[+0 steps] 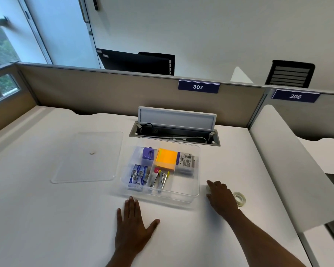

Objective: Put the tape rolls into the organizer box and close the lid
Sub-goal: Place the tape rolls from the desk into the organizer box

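Note:
A clear plastic organizer box (pixel 189 197) stands open mid-desk, holding staple boxes, staplers, orange sticky notes and a purple item; its front right compartment is bare. Its clear lid (pixel 89 157) lies flat to the left. My left hand (pixel 132 226) rests flat on the desk, fingers spread, just in front of the box. My right hand (pixel 221 197) lies palm down to the right of the box, over a clear tape roll (pixel 208 187) that barely shows under the fingers. A second clear tape roll (pixel 239 198) lies on the desk just right of that hand.
An open cable hatch (pixel 175 132) with a raised flap sits right behind the box. A beige partition (pixel 104 89) with labels 307 and 306 backs the desk. A white divider panel (pixel 289 160) borders the right side.

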Motion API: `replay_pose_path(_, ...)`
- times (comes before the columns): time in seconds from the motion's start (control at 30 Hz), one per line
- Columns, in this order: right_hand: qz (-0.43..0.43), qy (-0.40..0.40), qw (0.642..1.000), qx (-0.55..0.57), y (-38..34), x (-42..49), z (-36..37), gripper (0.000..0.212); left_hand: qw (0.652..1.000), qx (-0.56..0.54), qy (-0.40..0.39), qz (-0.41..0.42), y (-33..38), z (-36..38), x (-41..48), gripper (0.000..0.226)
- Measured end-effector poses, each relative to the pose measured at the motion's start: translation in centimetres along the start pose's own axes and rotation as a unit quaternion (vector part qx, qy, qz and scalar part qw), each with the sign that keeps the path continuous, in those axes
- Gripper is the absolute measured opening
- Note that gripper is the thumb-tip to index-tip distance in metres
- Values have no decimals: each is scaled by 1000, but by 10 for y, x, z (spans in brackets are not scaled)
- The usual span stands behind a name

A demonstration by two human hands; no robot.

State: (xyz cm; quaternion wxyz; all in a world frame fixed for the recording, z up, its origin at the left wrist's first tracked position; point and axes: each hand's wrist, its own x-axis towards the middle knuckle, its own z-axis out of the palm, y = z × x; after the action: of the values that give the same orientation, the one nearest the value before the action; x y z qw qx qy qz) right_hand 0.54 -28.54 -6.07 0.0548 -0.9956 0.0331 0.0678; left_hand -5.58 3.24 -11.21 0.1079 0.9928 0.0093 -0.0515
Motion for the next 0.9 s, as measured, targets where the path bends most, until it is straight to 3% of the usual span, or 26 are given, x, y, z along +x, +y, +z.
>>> replay_pose_path(0.13, 40, 29, 998, -28, -6, 8, 4, 62, 1000, -12, -3, -7, -1, 1, 2, 115)
replay_pose_path(0.3, 34, 12, 999, -5, -5, 15, 3, 40, 1000, -21, 4, -7, -1, 2, 2, 114)
replay_pose_path(0.37, 46, 68, 994, 65, -13, 19, -8, 37, 1000, -18, 4, -5, -1, 2, 1, 114)
replay_pose_path(0.47, 43, 200, 960, 190, -33, 34, -37, 36, 1000, -14, 10, -5, -1, 2, 2, 114)
replay_pose_path(0.53, 4, 224, 946, 233, -51, 44, -56, 36, 1000, -18, 18, -1, -2, 2, 2, 113)
replay_pose_path(0.7, -126, 124, 970, 169, -89, 44, -56, 39, 1000, -12, 11, -5, -1, 2, 2, 114)
replay_pose_path(0.9, -128, 36, 987, 88, -101, 31, -27, 41, 1000, -12, 2, -17, 0, 2, 4, 116)
